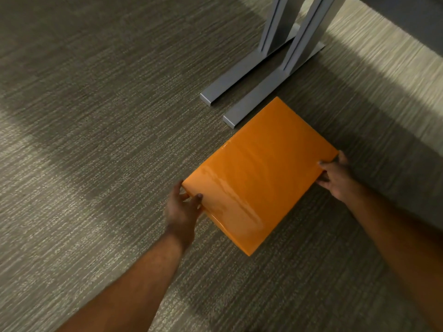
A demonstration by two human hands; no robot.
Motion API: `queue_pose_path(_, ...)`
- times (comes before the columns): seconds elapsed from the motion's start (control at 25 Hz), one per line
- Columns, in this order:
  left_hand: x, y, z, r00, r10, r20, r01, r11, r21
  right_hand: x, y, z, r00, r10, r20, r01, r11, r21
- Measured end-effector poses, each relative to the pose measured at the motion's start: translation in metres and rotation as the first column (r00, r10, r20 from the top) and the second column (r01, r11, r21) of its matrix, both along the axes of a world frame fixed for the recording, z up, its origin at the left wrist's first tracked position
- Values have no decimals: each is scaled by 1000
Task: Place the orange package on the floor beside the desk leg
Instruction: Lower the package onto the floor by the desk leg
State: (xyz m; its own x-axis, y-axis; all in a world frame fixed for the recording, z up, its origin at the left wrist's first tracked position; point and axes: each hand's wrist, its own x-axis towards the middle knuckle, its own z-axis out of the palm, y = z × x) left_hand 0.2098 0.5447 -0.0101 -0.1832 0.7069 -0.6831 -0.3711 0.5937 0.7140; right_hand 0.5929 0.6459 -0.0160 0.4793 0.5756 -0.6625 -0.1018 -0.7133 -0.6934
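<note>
A flat, glossy orange package (259, 173) lies low over the grey carpet, tilted diagonally. My left hand (183, 209) grips its near left corner, thumb on top. My right hand (336, 177) holds the right corner, fingers curled over the edge. The package's far corner reaches up beside the foot of the nearer grey metal desk leg (254, 101). I cannot tell whether the package rests on the carpet or hovers just above it.
A second grey desk leg (237, 77) with its flat foot stands just behind the first. Striped grey carpet (96, 164) spreads to the left and front. A dark panel or desk edge (407, 20) sits at the top right.
</note>
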Motion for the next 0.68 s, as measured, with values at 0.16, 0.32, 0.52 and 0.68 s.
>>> queue_pose_path(0.16, 5, 4, -17, 999, -36, -38, 36, 999, 1, -2, 2, -8, 998, 44, 32, -44, 999, -20)
queue_pose_path(0.32, 8, 3, -29, 999, -37, -38, 37, 999, -2, -4, -5, -16, 997, 53, 58, -52, 999, -8)
queue_pose_path(0.52, 9, 9, -32, 998, -16, -53, 14, 999, -31, -6, -10, -24, 998, 16, 62, -18, 999, 32)
queue_pose_path(0.68, 8, 12, -32, 998, -11, -60, 9, 1000, -29, -2, -9, -30, 996, 6, 91, -10, 999, 37)
